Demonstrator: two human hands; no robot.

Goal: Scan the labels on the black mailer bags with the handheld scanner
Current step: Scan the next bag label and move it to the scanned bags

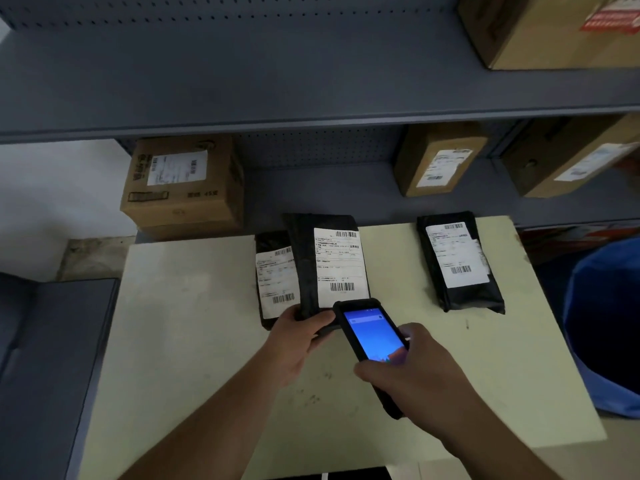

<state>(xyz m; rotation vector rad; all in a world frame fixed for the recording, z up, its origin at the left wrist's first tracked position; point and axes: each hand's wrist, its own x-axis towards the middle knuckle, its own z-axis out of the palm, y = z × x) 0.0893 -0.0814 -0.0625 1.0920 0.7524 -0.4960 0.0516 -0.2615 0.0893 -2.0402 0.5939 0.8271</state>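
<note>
My left hand grips the near end of a black mailer bag and tilts it up, its white label facing me. My right hand holds the handheld scanner, a black phone-like device with a lit blue screen, its top end just below that label's lower barcode. A second black mailer bag lies partly under the held one, label up. Apart from them, to the right, a third black mailer bag lies flat on the pale table.
Grey metal shelves stand behind the table, carrying cardboard boxes with shipping labels. A blue bin stands at the right. A dark grey surface adjoins the table's left edge.
</note>
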